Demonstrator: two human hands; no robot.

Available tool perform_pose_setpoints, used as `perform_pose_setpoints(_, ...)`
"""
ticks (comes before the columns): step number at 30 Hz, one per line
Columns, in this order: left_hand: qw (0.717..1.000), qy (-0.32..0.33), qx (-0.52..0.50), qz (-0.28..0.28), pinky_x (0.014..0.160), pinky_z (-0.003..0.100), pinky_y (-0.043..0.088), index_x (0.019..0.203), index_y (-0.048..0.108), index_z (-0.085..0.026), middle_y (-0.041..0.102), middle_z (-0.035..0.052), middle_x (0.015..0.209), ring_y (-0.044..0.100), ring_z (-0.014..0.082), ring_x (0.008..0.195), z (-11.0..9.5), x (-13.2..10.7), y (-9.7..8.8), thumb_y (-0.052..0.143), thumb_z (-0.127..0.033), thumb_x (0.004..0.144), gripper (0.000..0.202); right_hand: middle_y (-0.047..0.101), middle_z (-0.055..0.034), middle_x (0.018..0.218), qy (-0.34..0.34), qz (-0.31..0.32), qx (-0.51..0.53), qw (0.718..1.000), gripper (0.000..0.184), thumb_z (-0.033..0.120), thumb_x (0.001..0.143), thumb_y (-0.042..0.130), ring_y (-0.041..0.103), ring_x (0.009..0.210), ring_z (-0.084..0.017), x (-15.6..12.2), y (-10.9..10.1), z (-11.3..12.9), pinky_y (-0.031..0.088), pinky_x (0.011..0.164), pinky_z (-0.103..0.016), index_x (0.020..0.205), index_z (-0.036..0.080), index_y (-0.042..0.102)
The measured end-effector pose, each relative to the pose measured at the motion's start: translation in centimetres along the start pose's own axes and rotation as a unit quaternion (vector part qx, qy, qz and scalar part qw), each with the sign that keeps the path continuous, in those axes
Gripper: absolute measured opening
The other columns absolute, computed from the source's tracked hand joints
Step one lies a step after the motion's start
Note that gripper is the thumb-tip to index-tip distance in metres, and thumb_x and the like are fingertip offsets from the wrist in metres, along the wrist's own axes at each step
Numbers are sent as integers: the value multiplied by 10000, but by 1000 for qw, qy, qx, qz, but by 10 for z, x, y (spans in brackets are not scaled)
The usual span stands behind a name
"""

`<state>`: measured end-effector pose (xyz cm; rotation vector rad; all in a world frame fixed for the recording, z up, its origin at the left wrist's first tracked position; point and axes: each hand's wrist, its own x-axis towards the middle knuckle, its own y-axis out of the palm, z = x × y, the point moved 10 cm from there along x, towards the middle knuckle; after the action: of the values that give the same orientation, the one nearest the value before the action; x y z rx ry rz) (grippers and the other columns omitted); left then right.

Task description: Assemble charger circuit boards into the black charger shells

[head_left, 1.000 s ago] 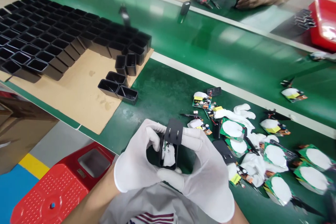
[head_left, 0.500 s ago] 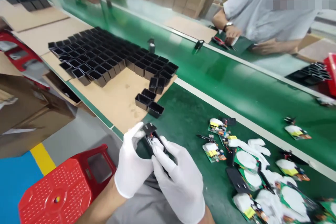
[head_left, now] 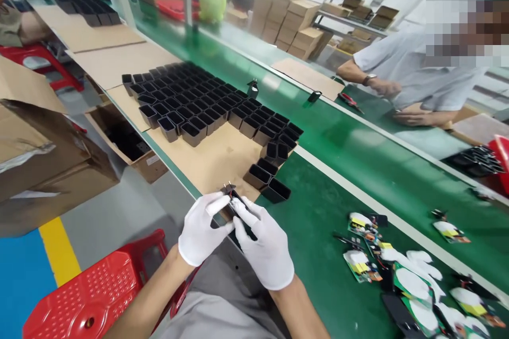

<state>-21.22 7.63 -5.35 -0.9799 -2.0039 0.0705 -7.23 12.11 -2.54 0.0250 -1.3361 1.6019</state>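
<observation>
A small black power adapter (head_left: 228, 189) with two metal plug pins pointing up and away is held between both gloved hands, with a bit of red wire showing. My left hand (head_left: 203, 232), in a white glove, grips its left side with thumb and fingers. My right hand (head_left: 265, 243), also gloved in white, closes on the right side, its fingertips at the top of the casing. The fingers hide most of the adapter. Just beyond, open black plastic cases (head_left: 277, 189) stand at the near corner of a cardboard sheet (head_left: 210, 161).
Rows of black cases (head_left: 191, 96) cover the sheet's far part. Circuit boards with white pads (head_left: 413, 282) lie to the right on the green bench (head_left: 306, 254). A red stool (head_left: 83, 288) and an open carton (head_left: 153, 167) are at left. Across the bench sits a co-worker (head_left: 417, 74).
The view has tilted up, so the bench appears lower and further right. Both hands still hold the adapter, whose pins now point upward more plainly.
</observation>
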Motion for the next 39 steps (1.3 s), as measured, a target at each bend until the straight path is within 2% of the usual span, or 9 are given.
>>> perform_pose_setpoints(5, 999, 46, 7, 18, 858, 375, 696, 1235, 676, -280, 759, 71, 1136, 793, 250, 1012, -5, 19, -7, 756, -186, 852, 403, 822, -139, 1145, -47, -10, -20, 999, 234, 201, 1009, 699, 822, 1055, -251, 15, -8, 7, 697, 906, -341, 1218, 204, 803)
perform_pose_setpoints(7, 998, 54, 10, 16, 892, 386, 686, 1231, 682, -280, 755, 78, 1164, 784, 264, 1043, -5, 29, -13, 773, -226, 845, 400, 811, -145, 1193, -66, -18, -24, 997, 245, 193, 1007, 703, 812, 1088, -247, 25, -9, 13, 691, 917, -337, 1235, 211, 793)
perform_pose_setpoints(10, 998, 49, 37, 33, 902, 379, 676, 1206, 697, -278, 762, 73, 1163, 781, 268, 1036, 2, 38, -13, 791, -221, 799, 421, 799, -123, 1235, -50, -1, -29, 998, 257, 206, 1007, 698, 803, 1096, -236, 35, 4, 11, 685, 914, -328, 1245, 246, 789)
perform_pose_setpoints(16, 990, 21, 45, 129, 830, 329, 668, 1174, 714, -277, 767, 35, 1061, 789, 236, 953, 23, 34, 7, 747, -137, 755, 443, 810, -118, 1115, -12, 25, -23, 999, 221, 227, 1049, 628, 817, 1030, -227, 26, 33, -2, 680, 865, -289, 1180, 212, 805)
perform_pose_setpoints(20, 994, 7, 31, 105, 860, 332, 668, 1186, 683, -270, 773, 32, 1098, 795, 223, 962, 26, 31, 4, 744, -132, 751, 460, 818, -96, 1133, 9, 6, -1, 1000, 281, 250, 1032, 676, 816, 1017, -200, 25, 27, -7, 662, 923, -273, 1298, 196, 750)
perform_pose_setpoints(23, 997, -19, 25, 71, 901, 343, 668, 1231, 628, -254, 784, 37, 1129, 801, 220, 998, 28, 26, 2, 742, -134, 765, 495, 807, -103, 1186, 32, 20, -5, 999, 400, 259, 994, 717, 807, 1049, -231, 29, 27, -10, 660, 958, -331, 1391, 210, 702)
perform_pose_setpoints(27, 998, -51, 28, 39, 927, 376, 676, 1246, 591, -231, 796, 65, 1148, 808, 250, 1036, 31, 21, 0, 775, -162, 742, 541, 757, -123, 1337, 7, 79, -35, 996, 371, 203, 1004, 670, 792, 1131, -261, 31, 41, -5, 662, 955, -362, 1364, 269, 729)
perform_pose_setpoints(34, 997, -66, 19, 35, 875, 367, 683, 1224, 614, -248, 800, 37, 1108, 812, 246, 983, 32, 21, 1, 766, -121, 688, 572, 795, -90, 1251, 11, 50, -14, 999, 331, 233, 1009, 688, 801, 1117, -221, 26, 36, -10, 665, 961, -313, 1338, 256, 717)
perform_pose_setpoints(39, 997, -68, 9, 28, 885, 382, 682, 1229, 615, -247, 795, 43, 1130, 808, 250, 1006, 35, 18, 2, 770, -135, 702, 560, 769, -116, 1326, -6, 37, -15, 999, 368, 231, 1018, 678, 788, 1166, -241, 28, 34, -6, 663, 984, -333, 1385, 255, 700)
